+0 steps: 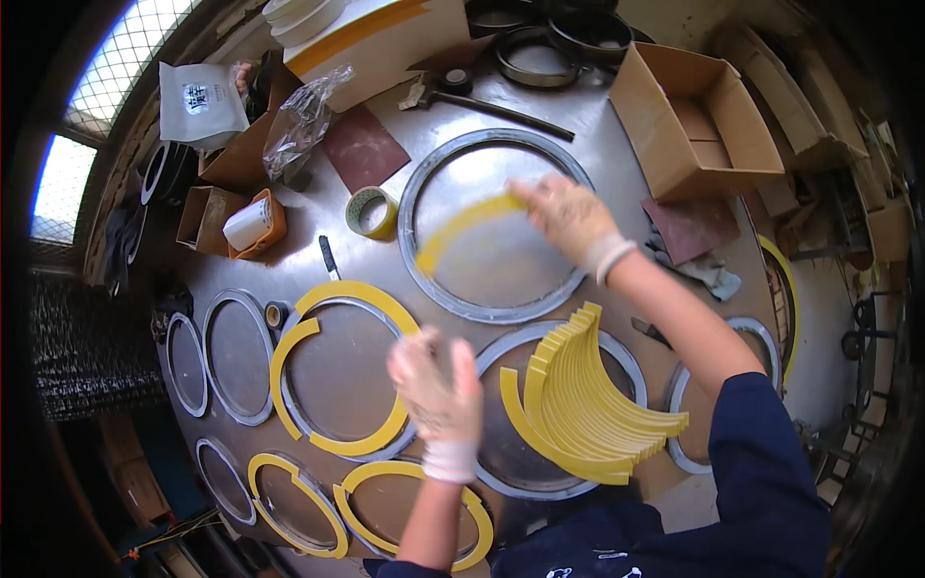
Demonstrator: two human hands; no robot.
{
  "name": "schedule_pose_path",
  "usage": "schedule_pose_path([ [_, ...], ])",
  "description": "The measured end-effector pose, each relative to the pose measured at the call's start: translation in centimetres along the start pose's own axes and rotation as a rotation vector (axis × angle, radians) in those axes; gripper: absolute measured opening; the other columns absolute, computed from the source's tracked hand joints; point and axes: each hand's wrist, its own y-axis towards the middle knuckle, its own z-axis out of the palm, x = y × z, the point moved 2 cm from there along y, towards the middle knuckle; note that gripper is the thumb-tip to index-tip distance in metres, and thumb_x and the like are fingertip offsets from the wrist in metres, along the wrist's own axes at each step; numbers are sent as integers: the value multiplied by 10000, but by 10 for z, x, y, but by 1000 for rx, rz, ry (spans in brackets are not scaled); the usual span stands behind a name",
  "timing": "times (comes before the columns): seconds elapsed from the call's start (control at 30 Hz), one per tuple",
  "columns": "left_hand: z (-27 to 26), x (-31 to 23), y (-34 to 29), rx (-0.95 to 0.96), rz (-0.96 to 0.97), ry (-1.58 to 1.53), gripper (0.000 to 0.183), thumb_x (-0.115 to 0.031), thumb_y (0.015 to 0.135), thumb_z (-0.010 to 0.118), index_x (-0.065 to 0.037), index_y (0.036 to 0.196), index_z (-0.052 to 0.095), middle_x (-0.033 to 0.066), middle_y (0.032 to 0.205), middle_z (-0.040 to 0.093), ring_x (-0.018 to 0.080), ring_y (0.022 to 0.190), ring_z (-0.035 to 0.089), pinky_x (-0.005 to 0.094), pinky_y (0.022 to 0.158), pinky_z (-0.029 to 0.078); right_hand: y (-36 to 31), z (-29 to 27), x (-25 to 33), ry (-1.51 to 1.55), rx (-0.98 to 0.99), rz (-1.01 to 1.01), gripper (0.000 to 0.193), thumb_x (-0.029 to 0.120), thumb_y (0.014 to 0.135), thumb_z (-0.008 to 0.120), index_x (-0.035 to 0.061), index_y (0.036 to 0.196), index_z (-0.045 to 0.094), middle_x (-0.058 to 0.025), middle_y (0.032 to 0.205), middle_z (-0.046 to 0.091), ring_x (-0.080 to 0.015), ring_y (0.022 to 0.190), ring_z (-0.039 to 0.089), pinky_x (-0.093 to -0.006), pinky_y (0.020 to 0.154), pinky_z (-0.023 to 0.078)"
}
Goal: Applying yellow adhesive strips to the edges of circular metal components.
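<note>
Pinched at one end in my right hand (573,217), a curved yellow strip (461,226) is blurred by motion above the far grey ring (482,311). My left hand (436,390) is open, thumb and fingers apart, holding nothing. It hovers by the right side of a grey ring overlaid with yellow arc pieces (281,380), whose upper-left ends do not line up. To the right of that hand, a fanned stack of yellow arc strips (593,395) lies across another grey ring (631,366). Both hands wear thin pale gloves with white cuffs.
More rings lie along the left and near table edge, some with yellow arcs (332,530). A tape roll (372,212), a utility knife (330,258) and a hammer (501,113) lie farther back. An open cardboard box (665,144) stands far right; an orange basket (260,236) sits left.
</note>
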Motion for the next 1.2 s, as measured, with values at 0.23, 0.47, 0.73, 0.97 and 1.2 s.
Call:
schedule_pose_path([
  [0.23,73,1,-102,595,-160,249,968,-490,727,811,65,1396,386,223,1152,546,404,1103,520,480,959,448,109,56,-77,-161,20,429,396,258,963,578,241,1358,556,-124,1224,586,-303,1146,593,-442,960,518],
  [0.47,80,20,-124,338,-207,147,766,-367,761,818,-5,1333,461,239,1229,505,419,1160,483,516,995,421,98,37,-82,-147,5,409,489,360,959,609,209,1414,513,-99,1372,558,-311,1252,549,-429,1042,462],
  [0.73,71,18,-147,478,-339,170,605,-337,775,815,1,1184,525,185,1148,509,367,1135,519,457,934,485,-187,-50,75,42,260,125,234,298,910,635,118,1056,608,-105,934,576,-265,922,599,-408,821,487],
  [0.97,78,38,-158,406,-535,-188,362,-142,809,786,13,1073,593,95,1031,492,118,767,570,312,709,497,-279,-31,179,146,477,377,306,309,824,703,117,1039,602,-72,992,623,-247,938,616,-392,804,493],
  [1.2,52,46,-164,259,-626,-303,299,-165,899,681,-5,1136,592,102,1028,532,180,748,563,356,729,514,-321,3,179,148,515,407,297,252,758,721,122,990,588,-56,935,597,-240,921,599,-406,800,459],
])
